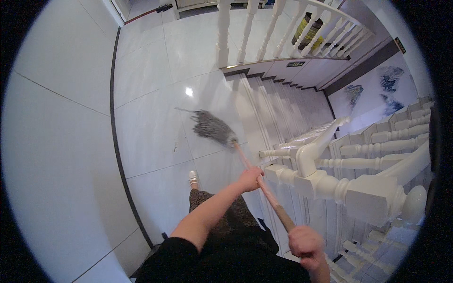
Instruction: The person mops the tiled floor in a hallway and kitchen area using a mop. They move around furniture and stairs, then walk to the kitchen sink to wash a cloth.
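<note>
A string mop with a grey head [212, 128] rests on the glossy white tiled floor, its strands spread toward the far left. Its pinkish wooden handle [270, 196] slants back to my body at the lower right. Partway down the handle, my left hand [252, 179] is wrapped around it. My right hand [307, 246] grips near the upper end, beyond a brownish stretch of the shaft. The tip of the handle is hidden by that fist. A small dark smudge [175, 145] marks the tiles left of the mop head.
A staircase [279, 102] descends on the right, close to the mop. White balusters [247, 32] and a newel post [371, 198] border it. A wall with a dark skirting strip [115, 141] runs along the left. Dark shoes [164, 7] lie by a doorway.
</note>
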Demonstrator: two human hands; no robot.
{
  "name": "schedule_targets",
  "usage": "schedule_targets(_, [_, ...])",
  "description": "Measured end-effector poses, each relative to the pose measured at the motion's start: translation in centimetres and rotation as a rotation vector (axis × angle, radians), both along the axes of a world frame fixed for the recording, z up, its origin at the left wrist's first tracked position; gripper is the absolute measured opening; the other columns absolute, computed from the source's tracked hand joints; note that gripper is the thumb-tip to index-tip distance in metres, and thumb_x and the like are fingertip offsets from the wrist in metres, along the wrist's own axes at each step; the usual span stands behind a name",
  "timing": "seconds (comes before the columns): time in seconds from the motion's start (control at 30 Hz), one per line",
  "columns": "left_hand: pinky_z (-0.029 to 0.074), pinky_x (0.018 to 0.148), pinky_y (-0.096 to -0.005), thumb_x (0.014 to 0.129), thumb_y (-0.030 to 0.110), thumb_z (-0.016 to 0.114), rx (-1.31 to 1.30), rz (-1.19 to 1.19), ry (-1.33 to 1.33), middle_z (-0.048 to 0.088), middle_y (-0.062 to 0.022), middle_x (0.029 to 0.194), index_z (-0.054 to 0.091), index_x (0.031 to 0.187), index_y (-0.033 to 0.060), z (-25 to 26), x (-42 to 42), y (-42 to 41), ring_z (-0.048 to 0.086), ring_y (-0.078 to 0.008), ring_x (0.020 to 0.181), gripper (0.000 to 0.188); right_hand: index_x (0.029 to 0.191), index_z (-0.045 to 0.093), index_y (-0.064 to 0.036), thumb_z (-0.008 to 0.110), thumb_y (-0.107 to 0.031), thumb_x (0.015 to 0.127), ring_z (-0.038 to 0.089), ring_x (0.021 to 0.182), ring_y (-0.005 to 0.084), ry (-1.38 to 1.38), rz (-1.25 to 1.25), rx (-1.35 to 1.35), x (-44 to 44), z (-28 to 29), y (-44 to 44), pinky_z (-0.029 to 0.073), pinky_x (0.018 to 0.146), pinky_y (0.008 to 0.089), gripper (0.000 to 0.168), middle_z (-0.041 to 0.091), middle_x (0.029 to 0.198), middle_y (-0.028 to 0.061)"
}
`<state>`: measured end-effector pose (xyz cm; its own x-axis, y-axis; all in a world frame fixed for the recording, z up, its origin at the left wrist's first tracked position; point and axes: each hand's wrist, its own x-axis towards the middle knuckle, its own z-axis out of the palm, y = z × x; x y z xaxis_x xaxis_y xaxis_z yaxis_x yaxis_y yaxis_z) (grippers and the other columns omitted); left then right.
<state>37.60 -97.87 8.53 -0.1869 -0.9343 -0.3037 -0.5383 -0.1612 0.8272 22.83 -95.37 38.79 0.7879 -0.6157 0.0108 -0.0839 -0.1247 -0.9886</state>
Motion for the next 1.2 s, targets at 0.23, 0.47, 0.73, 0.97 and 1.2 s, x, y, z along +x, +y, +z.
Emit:
schedule_targets(0.23, [0.044, 0.070, -0.0402, 0.063, 0.024, 0.057, -0.055, -0.251, -0.008, 0.059, -0.0115, 0.078, 0.059, 0.070, 0.0082, -3.3, -7.7, 1.1, 0.055, -0.0301, 0.078, 0.017, 0.047, 0.037, -0.012, 0.047, -0.035, 0.082, 0.040, 0.034, 0.0116, -0.030, -0.396, -0.244, -5.2, 0.2, 2.2, 0.037, 0.047, 0.0253, 0.043, 0.038, 0.038, -0.0013])
schedule_targets(0.47, [0.043, 0.072, -0.0403, 0.063, 0.028, 0.057, 0.069, -0.283, -0.117, 0.060, -0.0124, 0.077, 0.061, 0.073, 0.0095, -2.9, -4.7, 3.8, 0.056, -0.0307, 0.079, 0.021, 0.053, 0.032, -0.012, 0.041, -0.029, 0.086, 0.034, 0.033, 0.0097, -0.159, -0.718, -0.089, -6.2, -2.0, 4.0, 0.032, 0.043, 0.0253, 0.038, 0.034, 0.037, -0.0024])
schedule_targets(0.73, [0.043, 0.074, -0.0397, 0.063, 0.031, 0.060, 0.245, -0.364, -0.209, 0.060, -0.0118, 0.084, 0.062, 0.081, 0.0098, -5.6, 6.2, 7.3, 0.056, -0.0303, 0.082, 0.028, 0.057, 0.033, -0.012, 0.038, -0.025, 0.086, 0.032, 0.036, 0.0109, -0.356, -0.631, 0.139, 0.7, -6.7, 5.1, 0.032, 0.046, 0.0272, 0.032, 0.032, 0.039, -0.0015])
schedule_targets(0.97, [0.044, 0.069, -0.0405, 0.061, 0.030, 0.065, 0.317, -0.374, -0.240, 0.061, -0.0098, 0.082, 0.062, 0.083, 0.0122, -8.9, 12.7, 8.2, 0.057, -0.0285, 0.079, 0.028, 0.056, 0.030, -0.013, 0.036, -0.026, 0.086, 0.029, 0.038, 0.0115, -0.379, -0.674, 0.390, 5.2, -9.8, 3.7, 0.033, 0.049, 0.0284, 0.033, 0.028, 0.040, -0.0019])
schedule_targets(1.2, [0.045, 0.069, -0.0396, 0.063, 0.036, 0.063, 0.405, -0.493, -0.234, 0.062, -0.0104, 0.082, 0.063, 0.085, 0.0110, -2.3, 9.2, 7.1, 0.058, -0.0287, 0.078, 0.033, 0.054, 0.029, -0.015, 0.036, -0.031, 0.085, 0.021, 0.033, 0.0090, -0.663, -0.833, 0.416, -2.4, -10.0, 5.5, 0.025, 0.042, 0.0247, 0.035, 0.024, 0.038, -0.0033])
